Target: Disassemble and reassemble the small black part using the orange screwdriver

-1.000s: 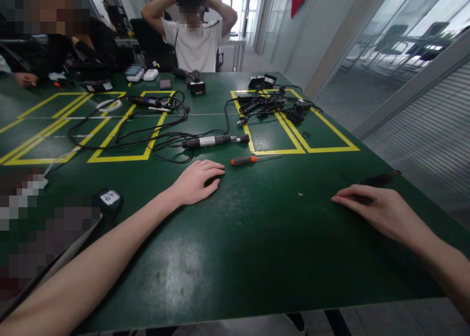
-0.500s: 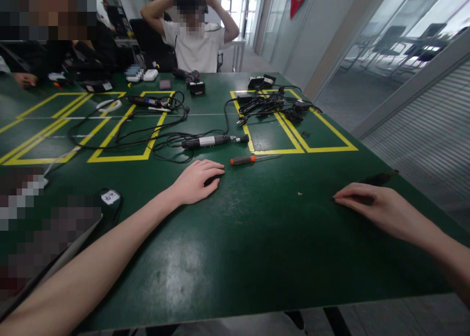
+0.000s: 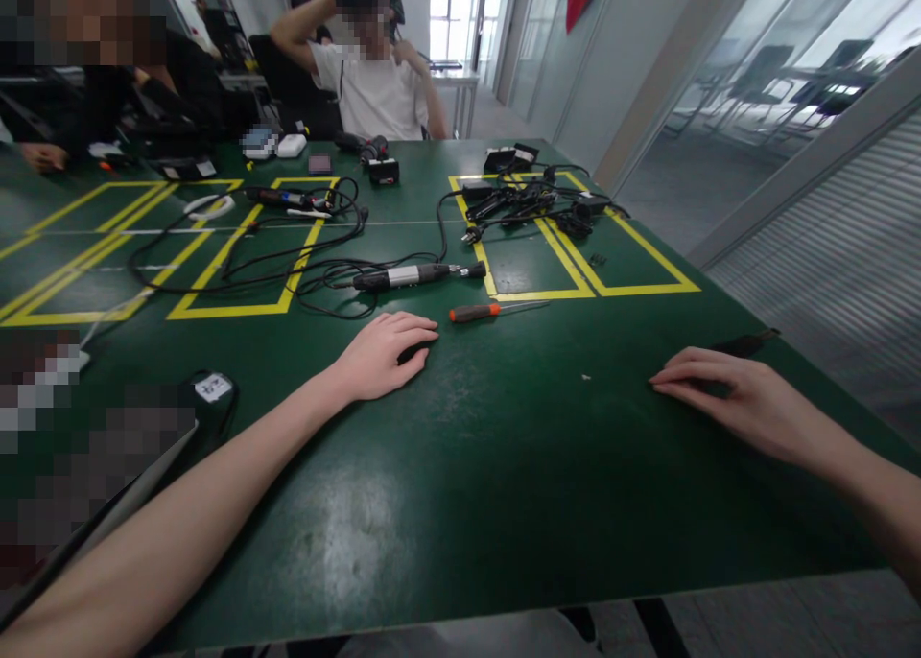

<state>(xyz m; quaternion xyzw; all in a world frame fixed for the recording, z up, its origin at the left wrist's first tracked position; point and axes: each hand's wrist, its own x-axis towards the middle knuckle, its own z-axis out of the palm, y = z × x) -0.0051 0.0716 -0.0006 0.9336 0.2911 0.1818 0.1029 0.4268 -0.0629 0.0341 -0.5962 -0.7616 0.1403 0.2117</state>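
Note:
My left hand (image 3: 385, 354) rests flat on the green table (image 3: 460, 505), its fingers extended and nothing held. Just beyond its fingertips lies a screwdriver (image 3: 475, 313) with a grey and orange handle, its shaft toward the right. Behind that is a black and silver electric screwdriver (image 3: 410, 275) with a cable. Over the table's right side, my right hand (image 3: 744, 404) has thumb and forefinger pinched together; anything between the tips is too small to make out. A dark, tapered object (image 3: 748, 343) lies just behind it, partly hidden. A tiny pale scrap (image 3: 585, 377) sits to its left.
Tangled black cables and adapters (image 3: 529, 202) lie within yellow tape outlines (image 3: 633, 292). A second pen-shaped tool (image 3: 280, 198) is at the back left. A pixelated device (image 3: 107, 476) is near my left forearm. Across the table sits a person in a white shirt (image 3: 378, 102); another is at far left.
The person opposite has lowered one arm from the headgear. My right hand has shifted very slightly up and left in view, still pinched. My left hand stays in place.

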